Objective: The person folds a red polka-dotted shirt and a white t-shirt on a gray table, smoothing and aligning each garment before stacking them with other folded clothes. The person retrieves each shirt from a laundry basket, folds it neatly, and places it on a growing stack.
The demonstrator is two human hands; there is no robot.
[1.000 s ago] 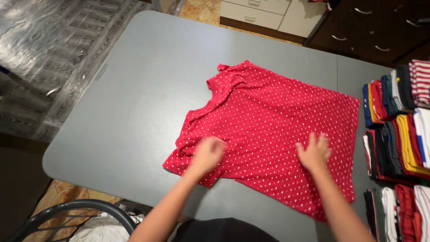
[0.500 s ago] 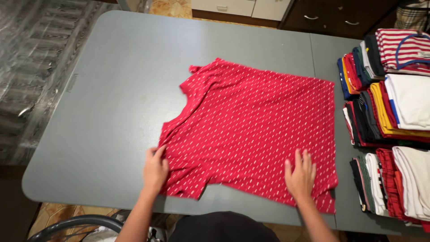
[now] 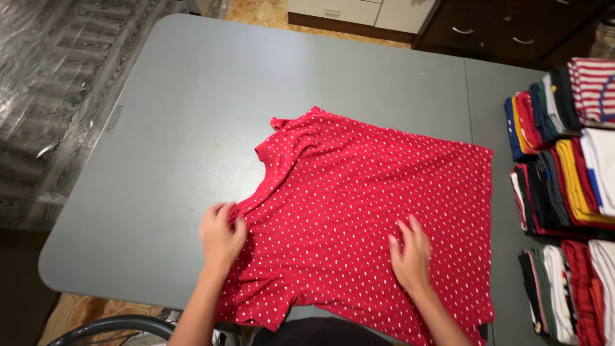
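Observation:
A red T-shirt with small white dots (image 3: 365, 205) lies spread on the grey table (image 3: 192, 128), its neck toward the left. My left hand (image 3: 221, 236) rests on the shirt's left edge near the shoulder, fingers curled over the bunched fabric. My right hand (image 3: 411, 253) lies flat on the shirt's lower middle with fingers spread. The shirt's near edge hangs slightly over the table's front edge.
Rows of folded clothes (image 3: 567, 154) in red, yellow, white and dark colours stand along the table's right side. A striped folded piece (image 3: 592, 86) tops the far stack. Cabinets with drawers (image 3: 500, 29) stand behind. A dark curved bar (image 3: 115, 325) shows at lower left.
My left hand has slid from the shirt's middle to its left edge and gathered the fabric. The right hand stays flat on the shirt's lower part. The camera view has shifted.

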